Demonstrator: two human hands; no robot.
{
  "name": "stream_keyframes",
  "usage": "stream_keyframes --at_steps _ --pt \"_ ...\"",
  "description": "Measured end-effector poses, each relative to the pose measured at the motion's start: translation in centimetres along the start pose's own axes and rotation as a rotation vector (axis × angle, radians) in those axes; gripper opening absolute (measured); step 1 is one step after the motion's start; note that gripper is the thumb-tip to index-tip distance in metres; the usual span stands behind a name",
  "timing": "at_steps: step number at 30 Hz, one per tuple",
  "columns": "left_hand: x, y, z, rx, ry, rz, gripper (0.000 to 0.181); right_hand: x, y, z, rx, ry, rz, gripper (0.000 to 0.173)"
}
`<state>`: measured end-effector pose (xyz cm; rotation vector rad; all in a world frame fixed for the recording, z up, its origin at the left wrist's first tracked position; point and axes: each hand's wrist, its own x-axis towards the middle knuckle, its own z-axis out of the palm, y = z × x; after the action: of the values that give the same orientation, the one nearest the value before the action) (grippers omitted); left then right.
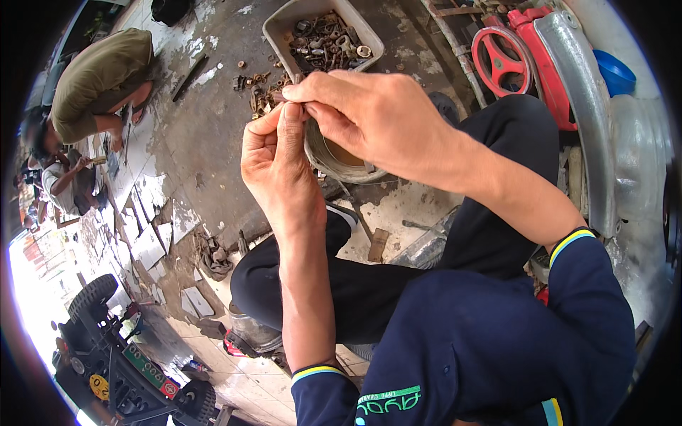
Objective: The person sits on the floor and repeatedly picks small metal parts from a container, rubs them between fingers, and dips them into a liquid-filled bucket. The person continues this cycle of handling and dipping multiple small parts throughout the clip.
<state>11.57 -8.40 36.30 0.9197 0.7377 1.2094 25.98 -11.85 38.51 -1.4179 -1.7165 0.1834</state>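
Observation:
My left hand (285, 160) and my right hand (367, 114) meet in front of me, thumbs and fingertips pinched together. Between them is a small brownish part (279, 97), mostly covered by the fingers, so its kind is unclear. Below the hands stands a round tub (341, 169) with brownish liquid in it, partly hidden by my right hand. Just beyond my fingertips, small brass-coloured and dark metal fittings (261, 98) lie in a loose pile on the floor. A grey plastic bin (277, 40) behind them holds many mixed metal parts (330, 45).
To the right are a red handwheel (501, 61), a curved silver metal piece (578, 122) and a blue bowl (614, 73). Two people crouch at the left, one in an olive shirt (104, 74). Broken tiles (149, 247), a rag (214, 258) and a model vehicle chassis (128, 357) lie at left.

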Motion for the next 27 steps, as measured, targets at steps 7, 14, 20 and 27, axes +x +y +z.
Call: stream_keyframes --at_steps 7,14,20,27 --pt "-0.3 0.2 0.5 -0.003 0.023 -0.006 0.014 -0.1 -0.1 0.3 -0.012 0.042 -0.016 0.012" --pt "0.0 0.1 0.5 -0.075 -0.004 -0.015 0.014 0.2 -0.1 -0.2 -0.028 0.013 -0.016 0.012" --pt "0.2 0.0 0.5 -0.105 0.022 -0.04 0.012 0.6 0.5 -0.2 0.024 0.03 0.009 0.012" --pt "0.1 -0.1 0.5 -0.086 -0.013 0.006 0.013 0.9 0.4 -0.8 -0.013 0.013 0.021 0.011"
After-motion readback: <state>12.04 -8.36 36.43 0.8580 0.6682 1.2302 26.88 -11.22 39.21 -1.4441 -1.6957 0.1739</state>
